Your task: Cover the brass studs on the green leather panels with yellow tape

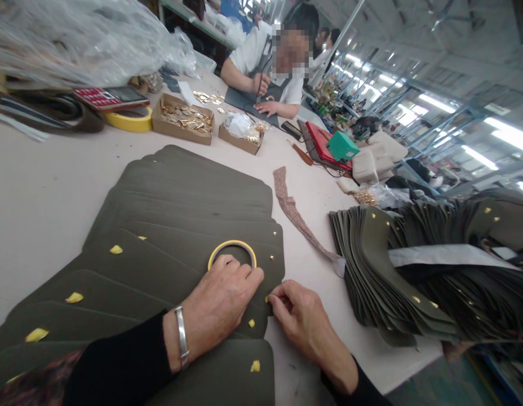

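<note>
My left hand (221, 301), a silver bracelet at its wrist, is closed on a roll of yellow tape (231, 243) above a fan of overlapping dark olive panels (177, 197). At the panels' right edge my right hand (301, 316) pinches a small yellow piece of tape (267, 299) between thumb and finger. Beside it, two small gold metal studs (271, 257) show on one panel. Other yellow tape pieces (74, 297) stick to the panels on the left and near the right edge. The left hand's fingertips are partly hidden.
Cardboard boxes of gold metal parts (183, 121) stand at the back, near a thicker yellow tape roll (130, 119). Stacked olive pieces (371, 270) lie on the right. A speckled brown strip (297, 214) lies between. Across the table a co-worker (265, 73) handles a dark panel.
</note>
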`<action>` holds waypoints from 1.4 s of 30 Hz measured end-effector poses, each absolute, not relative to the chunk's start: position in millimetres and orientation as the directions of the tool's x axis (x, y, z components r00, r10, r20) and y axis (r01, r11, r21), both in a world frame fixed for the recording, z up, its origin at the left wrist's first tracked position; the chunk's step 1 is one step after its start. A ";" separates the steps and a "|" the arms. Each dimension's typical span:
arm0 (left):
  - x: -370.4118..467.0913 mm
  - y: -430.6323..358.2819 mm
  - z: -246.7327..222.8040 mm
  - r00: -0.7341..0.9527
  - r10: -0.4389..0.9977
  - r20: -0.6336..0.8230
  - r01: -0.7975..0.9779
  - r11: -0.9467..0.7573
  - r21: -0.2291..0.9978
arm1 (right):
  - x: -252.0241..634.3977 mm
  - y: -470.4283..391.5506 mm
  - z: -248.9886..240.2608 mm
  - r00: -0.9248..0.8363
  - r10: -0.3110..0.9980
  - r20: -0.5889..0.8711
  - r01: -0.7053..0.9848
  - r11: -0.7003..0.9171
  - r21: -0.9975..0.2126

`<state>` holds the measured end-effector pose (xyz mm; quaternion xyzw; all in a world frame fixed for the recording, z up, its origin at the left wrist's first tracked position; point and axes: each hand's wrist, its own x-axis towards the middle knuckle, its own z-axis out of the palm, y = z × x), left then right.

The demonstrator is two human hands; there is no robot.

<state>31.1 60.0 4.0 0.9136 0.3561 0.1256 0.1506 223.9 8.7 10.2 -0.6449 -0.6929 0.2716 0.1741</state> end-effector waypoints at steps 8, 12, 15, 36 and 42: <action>32.5 60.0 4.4 0.722 0.684 0.105 0.612 -0.701 0.366 | 234.4 11.9 13.3 -0.043 0.962 -0.270 0.649 -0.179 -0.739; 32.7 59.8 4.1 0.717 0.687 0.120 0.611 -0.702 0.365 | 226.4 8.7 12.6 -0.057 0.974 -0.219 0.753 -0.102 -0.650; 32.7 59.4 4.3 0.718 0.686 0.116 0.612 -0.703 0.362 | 220.4 6.7 10.7 -0.046 0.985 -0.166 0.816 -0.059 -0.575; 30.9 60.9 5.9 0.735 0.676 0.052 0.613 -0.696 0.373 | 235.2 7.7 17.8 -0.721 0.692 0.021 0.692 0.722 -0.014; 29.6 63.6 14.3 0.733 0.677 0.068 0.599 -0.689 0.409 | 217.9 23.2 25.8 -0.506 0.844 -0.181 0.863 0.496 -0.097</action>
